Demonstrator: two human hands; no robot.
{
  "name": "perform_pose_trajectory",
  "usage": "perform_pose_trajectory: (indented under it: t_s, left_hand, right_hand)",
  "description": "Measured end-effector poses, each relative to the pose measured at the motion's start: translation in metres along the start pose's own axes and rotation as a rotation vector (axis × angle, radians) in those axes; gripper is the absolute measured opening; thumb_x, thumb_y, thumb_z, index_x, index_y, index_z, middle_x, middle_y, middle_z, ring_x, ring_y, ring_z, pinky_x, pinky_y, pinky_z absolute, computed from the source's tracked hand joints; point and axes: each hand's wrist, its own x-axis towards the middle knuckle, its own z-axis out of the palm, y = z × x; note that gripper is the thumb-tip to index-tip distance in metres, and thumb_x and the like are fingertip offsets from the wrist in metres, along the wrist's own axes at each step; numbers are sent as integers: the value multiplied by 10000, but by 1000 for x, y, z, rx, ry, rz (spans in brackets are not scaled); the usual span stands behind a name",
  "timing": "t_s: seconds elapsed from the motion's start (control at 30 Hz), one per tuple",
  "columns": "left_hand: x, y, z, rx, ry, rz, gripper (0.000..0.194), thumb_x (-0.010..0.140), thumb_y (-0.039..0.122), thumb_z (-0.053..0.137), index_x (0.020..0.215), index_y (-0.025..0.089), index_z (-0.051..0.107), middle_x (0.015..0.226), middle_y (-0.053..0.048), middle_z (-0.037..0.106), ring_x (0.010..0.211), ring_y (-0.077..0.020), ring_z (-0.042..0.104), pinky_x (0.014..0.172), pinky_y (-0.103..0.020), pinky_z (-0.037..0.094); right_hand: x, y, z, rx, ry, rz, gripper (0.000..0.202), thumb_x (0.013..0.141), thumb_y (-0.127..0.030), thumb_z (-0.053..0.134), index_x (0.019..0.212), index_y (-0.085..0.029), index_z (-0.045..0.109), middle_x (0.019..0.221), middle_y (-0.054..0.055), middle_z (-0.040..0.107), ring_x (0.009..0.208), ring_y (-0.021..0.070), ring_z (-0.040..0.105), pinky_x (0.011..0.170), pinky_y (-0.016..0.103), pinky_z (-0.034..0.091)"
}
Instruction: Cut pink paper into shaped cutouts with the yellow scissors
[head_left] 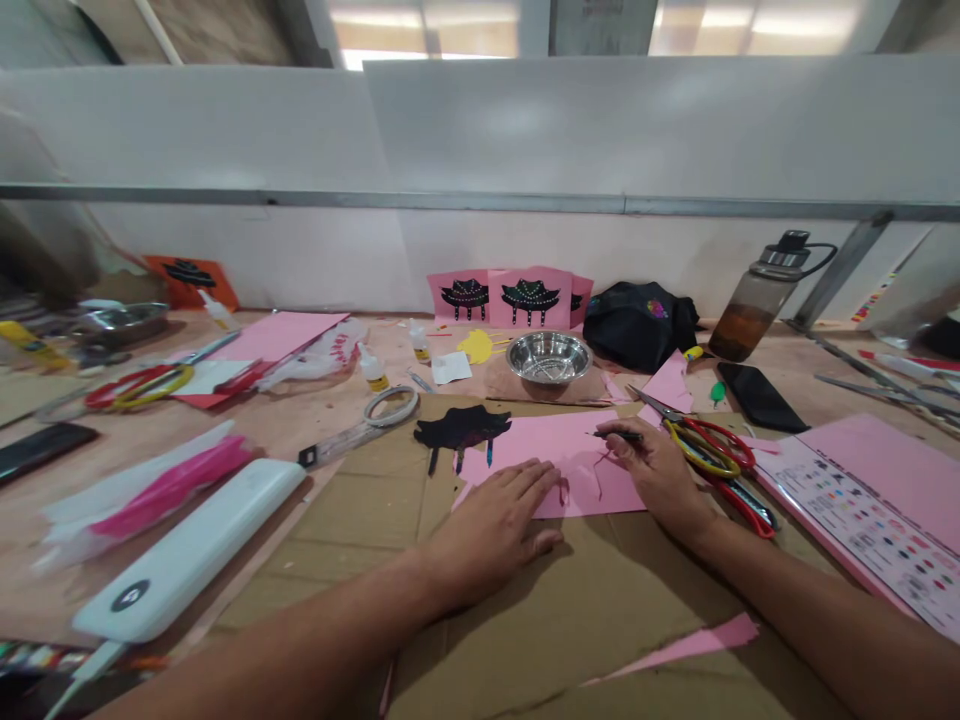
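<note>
A pink paper sheet lies on brown cardboard in front of me. My left hand rests flat on its lower left part, palm down, fingers stretched. Over the right part of the sheet, my right hand is closed round a thin dark pen, tip pointing left. A black paper cutout shaped like a roof with legs lies at the sheet's upper left edge. Faint lines and small cuts or marks show on the sheet between my hands.
Scissors and a red cutter lie right of my right hand. Behind the sheet stand a metal bowl, glue bottles and a drink bottle. A white power device is at left, a phone at right.
</note>
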Motion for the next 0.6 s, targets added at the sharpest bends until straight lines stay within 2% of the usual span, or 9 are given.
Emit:
perform_pose_trajectory:
  t_s: [0.17, 0.3, 0.6]
  left_hand:
    - [2, -2, 2, 25, -33, 21, 593, 930, 467, 556, 1402, 111, 517, 1484, -173, 506, 1412, -296, 420, 1143, -474, 387]
    - [2, -2, 2, 22, -2, 26, 585, 916, 451, 588, 1391, 115, 528, 1461, -166, 534, 1398, -309, 434, 1134, -490, 396]
    - [2, 0, -2, 3, 38, 31, 568, 893, 438, 626, 1344, 102, 549, 1392, -165, 580, 1309, -300, 506, 1106, -474, 428]
  right_hand:
    - [-1, 1, -5, -105, 33, -52, 209, 951, -341, 547, 970, -194, 695, 991, 75, 730, 937, 218, 672, 856, 365, 501]
    - [-2, 3, -6, -184, 70, -70, 233, 961, -355, 531, 935, -176, 678, 972, 99, 726, 916, 238, 670, 842, 387, 496]
    - [-2, -1, -8, -345, 33, -186, 229, 983, -321, 500, 894, -169, 646, 934, 113, 708, 892, 254, 642, 844, 410, 466]
